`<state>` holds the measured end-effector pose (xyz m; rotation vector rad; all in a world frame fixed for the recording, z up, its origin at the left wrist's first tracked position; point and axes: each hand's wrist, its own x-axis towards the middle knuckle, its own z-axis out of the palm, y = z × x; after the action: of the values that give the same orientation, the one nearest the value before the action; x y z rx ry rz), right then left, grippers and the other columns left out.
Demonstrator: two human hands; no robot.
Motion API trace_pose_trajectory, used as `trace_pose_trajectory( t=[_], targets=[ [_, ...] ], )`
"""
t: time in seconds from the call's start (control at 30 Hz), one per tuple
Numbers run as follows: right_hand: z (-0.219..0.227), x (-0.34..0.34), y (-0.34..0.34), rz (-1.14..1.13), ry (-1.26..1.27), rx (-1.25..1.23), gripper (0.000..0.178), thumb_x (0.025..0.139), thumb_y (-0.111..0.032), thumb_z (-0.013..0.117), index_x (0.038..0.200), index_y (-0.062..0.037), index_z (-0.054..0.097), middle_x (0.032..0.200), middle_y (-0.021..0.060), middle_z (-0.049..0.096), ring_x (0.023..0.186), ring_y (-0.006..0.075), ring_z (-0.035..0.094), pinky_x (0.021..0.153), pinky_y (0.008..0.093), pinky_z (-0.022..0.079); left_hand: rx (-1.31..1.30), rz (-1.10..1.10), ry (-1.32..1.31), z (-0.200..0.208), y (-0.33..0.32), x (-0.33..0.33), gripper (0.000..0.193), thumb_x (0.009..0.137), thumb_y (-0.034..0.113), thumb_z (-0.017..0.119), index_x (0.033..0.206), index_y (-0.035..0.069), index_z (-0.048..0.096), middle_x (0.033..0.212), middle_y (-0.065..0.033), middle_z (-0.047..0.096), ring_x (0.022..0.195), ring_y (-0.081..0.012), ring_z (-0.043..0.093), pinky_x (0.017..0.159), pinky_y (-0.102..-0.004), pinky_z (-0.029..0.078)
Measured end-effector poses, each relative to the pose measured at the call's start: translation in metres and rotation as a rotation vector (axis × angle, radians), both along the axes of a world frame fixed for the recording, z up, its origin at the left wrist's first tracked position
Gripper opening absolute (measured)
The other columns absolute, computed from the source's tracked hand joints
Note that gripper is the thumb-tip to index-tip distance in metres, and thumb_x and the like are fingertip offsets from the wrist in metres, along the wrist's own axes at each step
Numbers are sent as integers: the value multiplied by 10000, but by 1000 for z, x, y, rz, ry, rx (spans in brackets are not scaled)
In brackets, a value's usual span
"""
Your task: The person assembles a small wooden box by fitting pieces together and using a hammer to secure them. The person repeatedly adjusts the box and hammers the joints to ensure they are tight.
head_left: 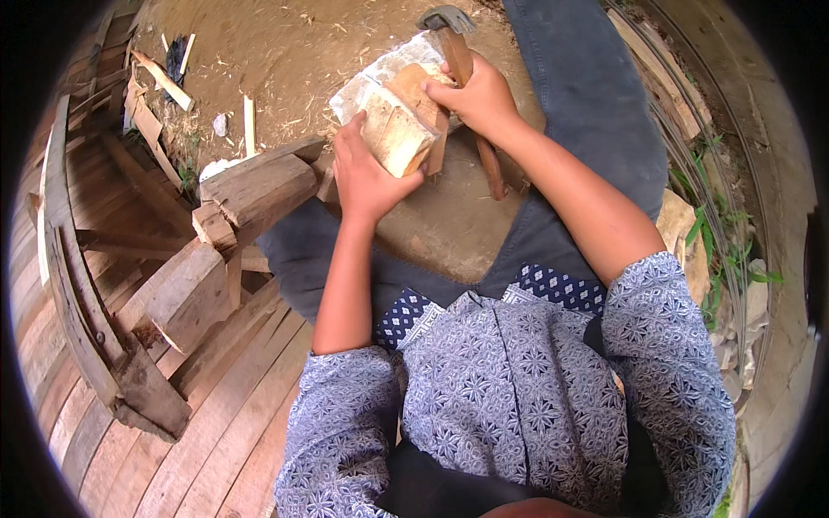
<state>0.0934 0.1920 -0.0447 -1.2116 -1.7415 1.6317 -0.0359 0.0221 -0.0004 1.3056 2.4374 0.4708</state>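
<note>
My left hand (370, 173) is wrapped round the near end of a pale, rough-cut wooden block (393, 129). Against its right side stands a browner piece of wood (418, 90), where my right thumb presses. My right hand (484, 102) is closed round the wooden handle of a hammer (458, 59). The hammer's dark metal head points away from me, and its handle end sticks out below my wrist. Just beyond the wood lies a whitish block (371, 76), partly covered; its material I cannot make out.
To my left, a rough timber frame (259, 190) reaches close to my left hand. Stacked planks (233, 406) fill the lower left. Wood chips and strips (249, 125) lie scattered on the dirt ground (285, 52). Stones, plants and long rods (691, 129) run along the right.
</note>
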Motion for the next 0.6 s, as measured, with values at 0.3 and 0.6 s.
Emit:
trace_pose_trajectory(
  t=[0.3,0.6],
  targets=[
    [6,9,22,-60,-113,206,467,828,-431,780,1046,-33,670,877,98,720,814,197,692,752,338,533,12,-594,154,52,-11,-7,1083,544,339,879,1460,85,360,1411,-212,450,1315,-396,464,1117,-469,390],
    [-19,12,58,-411,-64,-99,338,892,-309,742,1021,-10,652,762,42,641,575,131,602,522,290,517,586,575,-1435,13,-59,2,883,796,487,666,1481,10,376,1396,-182,540,1278,-327,555,1076,-444,469]
  ],
)
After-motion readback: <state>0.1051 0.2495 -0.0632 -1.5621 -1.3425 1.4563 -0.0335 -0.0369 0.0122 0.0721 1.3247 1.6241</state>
